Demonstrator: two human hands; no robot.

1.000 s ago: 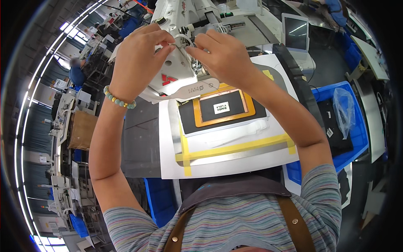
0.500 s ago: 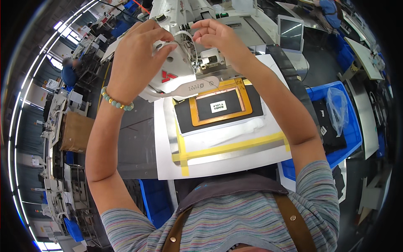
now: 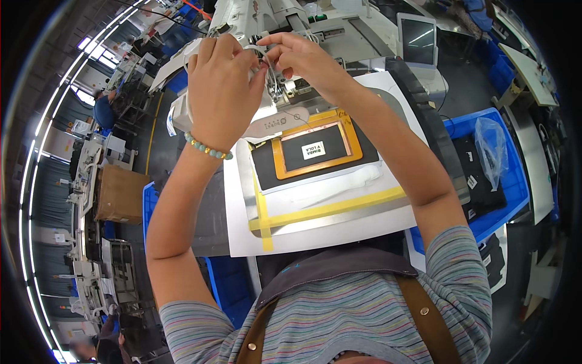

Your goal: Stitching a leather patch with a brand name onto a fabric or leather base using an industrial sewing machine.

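Observation:
Both arms reach forward to the head of a white sewing machine [image 3: 245, 18]. My left hand [image 3: 224, 88], with a beaded bracelet [image 3: 207, 149] on the wrist, is closed, thumb and fingertips together by the machine's needle area. Facing it, my right hand [image 3: 306, 65] has its fingers bent inward near a white tube [image 3: 271, 68]. Anything pinched between the fingertips is too small to make out. Below the hands, an orange frame [image 3: 280, 165] lies on black fabric [image 3: 262, 159]. A white label [image 3: 313, 150] sits on the black material inside the frame.
A white sheet [image 3: 242, 233] with yellow tape [image 3: 327, 209] lies under the fabric. To the right stands a blue bin [image 3: 512, 182] holding black pieces and a clear plastic bag [image 3: 490, 151]. A screen [image 3: 417, 41] is at the back right. A cardboard box [image 3: 121, 193] stands left.
My left hand has moved right, toward my right hand, and its thumb and fingertips have come together. My right hand has shifted slightly left. The framed fabric stays put on the sheet.

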